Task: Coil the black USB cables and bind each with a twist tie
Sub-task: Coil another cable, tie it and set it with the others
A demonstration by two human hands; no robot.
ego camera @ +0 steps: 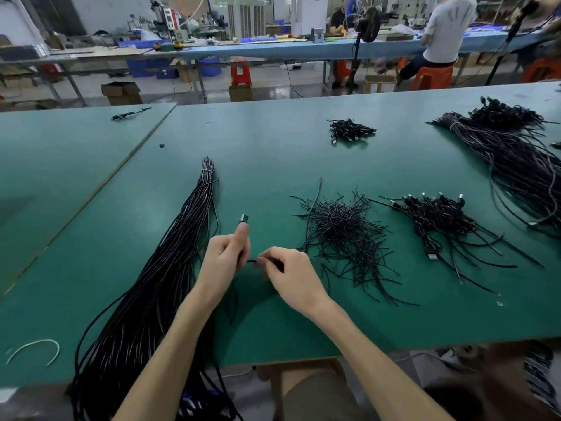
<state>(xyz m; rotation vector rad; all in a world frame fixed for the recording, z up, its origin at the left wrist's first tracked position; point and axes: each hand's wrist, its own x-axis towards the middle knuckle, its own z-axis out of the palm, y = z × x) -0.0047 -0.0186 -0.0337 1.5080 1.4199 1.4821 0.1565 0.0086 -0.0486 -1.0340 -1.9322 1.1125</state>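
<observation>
My left hand (226,259) grips a black USB cable, and its metal plug (244,218) sticks up past my thumb. My right hand (287,276) pinches the same cable (251,261) just to the right, the two hands almost touching. The cable's lower part hangs below my hands as a thin loop (233,302). A long bundle of uncoiled black cables (158,287) lies to the left and runs off the table's near edge. A heap of black twist ties (343,238) sits right of my hands. Coiled, tied cables (440,217) lie further right.
A small pile of coiled cables (350,130) sits at the far middle of the green table (273,153). A big cable bundle (516,153) fills the far right. A white tie (36,349) lies near left. A seated person (440,41) works at a far bench.
</observation>
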